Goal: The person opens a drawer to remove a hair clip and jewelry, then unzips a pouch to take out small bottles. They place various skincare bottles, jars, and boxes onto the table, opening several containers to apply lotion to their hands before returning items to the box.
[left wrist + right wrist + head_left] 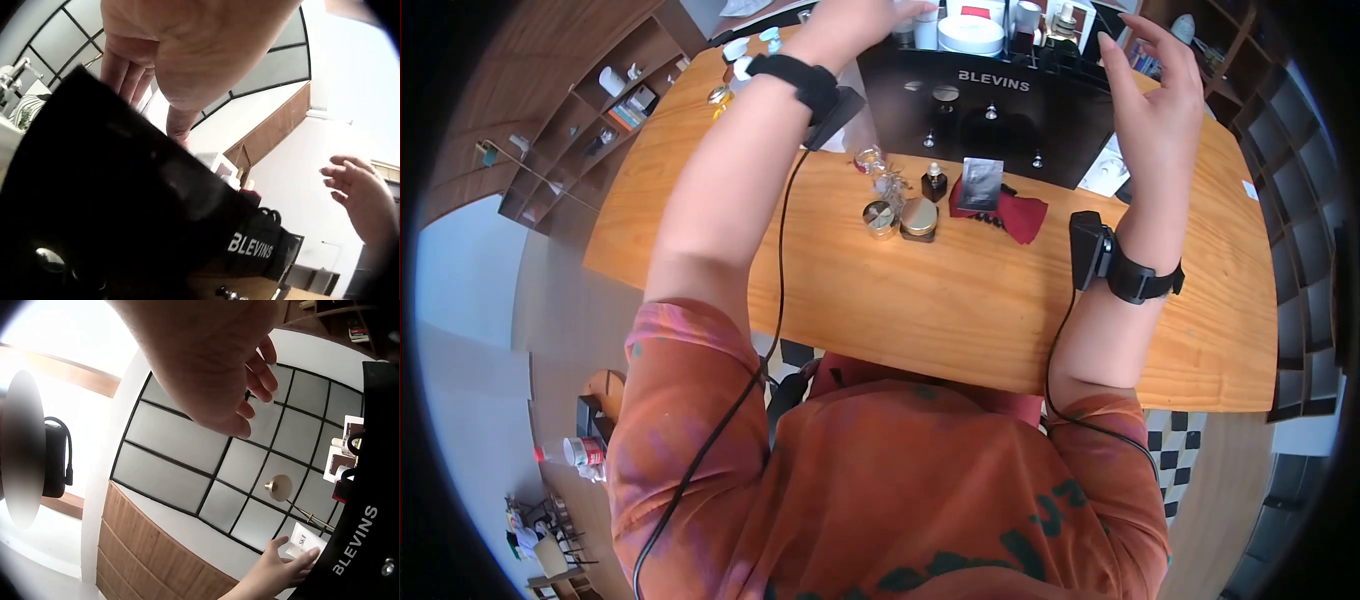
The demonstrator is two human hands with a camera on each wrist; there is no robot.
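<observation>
My left hand (850, 28) reaches past the top edge of a black box (1020, 125) lettered BLEVINS. The right wrist view shows the fingers and thumb of that hand pinching a white SK-II container (306, 542) just beyond the box's edge. Raised near the box's right end is my right hand (1157, 90), holding nothing, its fingers apart and loosely bent. Behind the box's top edge stand a round white jar (970, 36), a perfume bottle (1064, 22) and other cosmetics.
Before the box lie a dark red bow (1022, 214), a silver sachet (981, 184), a small dark dropper bottle (934, 183) and two gold-lidded jars, one being this round jar (919, 216). All rest on the wooden table (920, 300). Shelves (605, 120) line the left side.
</observation>
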